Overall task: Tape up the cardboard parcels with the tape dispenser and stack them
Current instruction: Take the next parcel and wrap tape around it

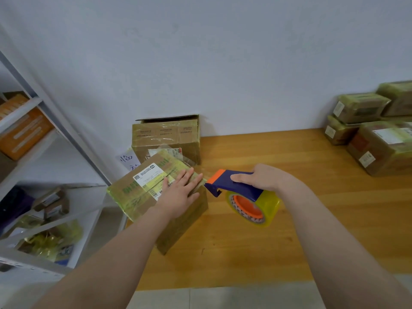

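My left hand [180,192] lies flat, fingers straight and slightly spread, on top of a brown cardboard parcel [131,195] banded in yellow-green tape, and it covers a corner of the white shipping label [146,175]. The parcel sits near the left edge of the orange-brown wooden surface [323,219]. My right hand [264,177] is curled round the handle of a blue and orange tape dispenser [234,182], thumb along its side. It holds the dispenser just right of my left fingertips, with the orange nose close to the parcel's top edge. I cannot tell whether tape runs between them. The yellowish clear tape roll [270,207] on its orange hub hangs below my right hand. Beyond my left hand a second brown cardboard box [167,136] with a raised flap stands against the white wall [223,52]. Well to the right of my right hand is a stack of taped parcels [376,141]. Left of my left hand stands a grey metal shelf [55,139] holding orange boxes.
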